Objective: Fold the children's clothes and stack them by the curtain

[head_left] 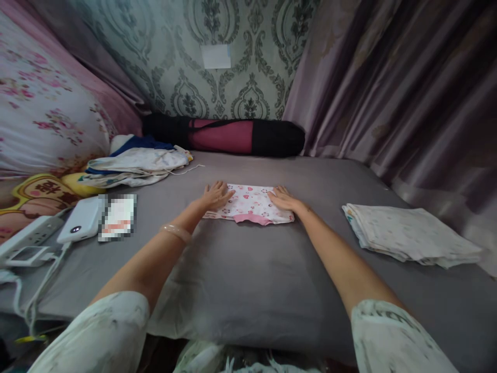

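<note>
A small white garment (252, 201) with pink and red prints and a pink collar-like edge lies folded flat on the grey bed sheet (248, 280). On its left side rests my left hand (217, 196), fingers spread out and thumb on the cloth. My right hand (282, 199) lies flat on the right side in the same way. Neither hand grips the fabric; both press on it from above. What kind of garment it is, I cannot fully tell.
Folded pale cloths (411, 233) are stacked at right. Crumpled clothes (140, 160) lie back left. A power bank (81, 220), a power strip (34, 235) with cables and a blurred-out flat object (117, 217) sit at left. A black-and-red long bag (221, 135) lies along the wall.
</note>
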{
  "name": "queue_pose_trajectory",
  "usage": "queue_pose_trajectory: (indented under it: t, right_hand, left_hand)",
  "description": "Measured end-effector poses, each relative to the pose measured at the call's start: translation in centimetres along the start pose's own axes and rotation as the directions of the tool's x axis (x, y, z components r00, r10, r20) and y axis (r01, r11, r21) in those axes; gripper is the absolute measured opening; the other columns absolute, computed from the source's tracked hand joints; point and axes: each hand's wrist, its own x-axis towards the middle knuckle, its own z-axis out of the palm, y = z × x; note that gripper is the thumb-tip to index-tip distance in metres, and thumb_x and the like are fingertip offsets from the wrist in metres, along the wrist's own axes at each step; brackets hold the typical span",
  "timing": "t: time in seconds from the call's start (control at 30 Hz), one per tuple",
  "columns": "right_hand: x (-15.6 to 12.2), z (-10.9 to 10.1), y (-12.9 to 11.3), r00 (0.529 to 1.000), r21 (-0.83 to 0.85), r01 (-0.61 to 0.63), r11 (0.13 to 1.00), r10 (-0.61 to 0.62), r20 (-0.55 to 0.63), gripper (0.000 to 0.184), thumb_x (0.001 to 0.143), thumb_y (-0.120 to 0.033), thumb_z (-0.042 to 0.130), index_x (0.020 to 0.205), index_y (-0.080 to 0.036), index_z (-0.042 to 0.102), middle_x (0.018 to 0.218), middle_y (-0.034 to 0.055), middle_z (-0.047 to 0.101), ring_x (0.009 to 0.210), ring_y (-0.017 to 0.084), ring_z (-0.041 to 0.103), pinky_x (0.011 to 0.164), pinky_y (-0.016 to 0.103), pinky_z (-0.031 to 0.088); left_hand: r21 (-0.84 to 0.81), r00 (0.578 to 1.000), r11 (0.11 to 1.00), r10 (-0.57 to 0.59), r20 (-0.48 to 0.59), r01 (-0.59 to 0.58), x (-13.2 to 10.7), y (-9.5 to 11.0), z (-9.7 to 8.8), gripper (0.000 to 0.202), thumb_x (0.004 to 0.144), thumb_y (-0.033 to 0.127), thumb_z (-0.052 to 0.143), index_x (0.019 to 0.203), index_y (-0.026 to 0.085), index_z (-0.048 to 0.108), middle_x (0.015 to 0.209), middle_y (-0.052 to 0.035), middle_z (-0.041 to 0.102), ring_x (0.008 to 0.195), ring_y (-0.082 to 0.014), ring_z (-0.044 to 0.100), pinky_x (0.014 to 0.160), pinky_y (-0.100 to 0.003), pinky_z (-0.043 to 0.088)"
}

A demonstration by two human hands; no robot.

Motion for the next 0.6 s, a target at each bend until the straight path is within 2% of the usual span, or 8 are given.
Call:
queue_pose_trajectory:
  t: [0.07, 0.17, 0.23, 0.43, 0.6]
  right_hand:
    - [-0.3, -0.1, 0.7, 0.999, -0.006, 0.053, 0.999, -0.053, -0.012, 0.074, 0.095, -0.058, 0.015, 0.151, -0.01, 0.024, 0.159, 0.013, 0.014, 0.146, 0.026, 0.008, 0.117, 0.042, 0.013]
    - [-0.9, 0.7, 1.3, 0.978, -0.05, 0.132, 0.99, -0.138, -0.157, 0.068, 0.097, -0.05, 0.015, 0.149, -0.008, 0.028, 0.157, 0.0131, 0.02, 0.146, 0.024, 0.011, 0.117, 0.039, 0.011]
    - [-1.1, 1.2, 1.4, 0.968, -0.06, 0.152, 0.987, -0.161, -0.195, 0.067, 0.097, -0.048, 0.015, 0.148, -0.007, 0.03, 0.157, 0.0132, 0.023, 0.145, 0.023, 0.013, 0.117, 0.038, 0.011]
    - [-0.8, 1.6, 1.5, 0.969, -0.078, 0.146, 0.986, -0.158, -0.191, 0.067, 0.096, -0.05, 0.017, 0.148, -0.009, 0.03, 0.157, 0.0119, 0.022, 0.145, 0.024, 0.014, 0.117, 0.039, 0.013]
    - [-1.0, 0.9, 1.0, 0.979, -0.113, 0.116, 0.987, -0.132, -0.152, 0.067, 0.095, -0.049, 0.02, 0.148, -0.009, 0.03, 0.156, 0.0142, 0.022, 0.145, 0.027, 0.015, 0.116, 0.046, 0.014]
  left_hand:
    - [0.002, 0.999, 0.999, 0.043, -0.018, -0.043, -0.3, -0.9, 0.0, 0.071, 0.093, 0.059, 0.013, 0.147, 0.015, 0.029, 0.157, -0.014, 0.02, 0.146, -0.0277, 0.013, 0.114, -0.053, 0.012]
    - [-0.011, 0.998, 0.998, 0.066, -0.024, -0.066, -1.0, -1.6, 0.3, 0.068, 0.095, 0.054, 0.012, 0.148, 0.014, 0.026, 0.157, -0.0136, 0.02, 0.146, -0.0247, 0.013, 0.115, -0.048, 0.013]
    - [-0.009, 0.997, 0.998, 0.068, -0.029, -0.068, -1.3, -1.6, 0.6, 0.067, 0.096, 0.053, 0.013, 0.148, 0.014, 0.025, 0.157, -0.0135, 0.021, 0.146, -0.024, 0.014, 0.115, -0.047, 0.014]
    - [0.0, 0.997, 0.998, 0.067, -0.031, -0.067, -0.9, -1.7, 0.9, 0.067, 0.096, 0.054, 0.012, 0.149, 0.015, 0.024, 0.157, -0.013, 0.02, 0.146, -0.0244, 0.013, 0.115, -0.048, 0.014]
    - [0.069, 0.999, 0.997, 0.03, 0.043, -0.033, -0.6, -1.4, 0.1, 0.069, 0.094, 0.056, 0.014, 0.149, 0.015, 0.025, 0.157, -0.0148, 0.02, 0.146, -0.0293, 0.012, 0.114, -0.056, 0.011]
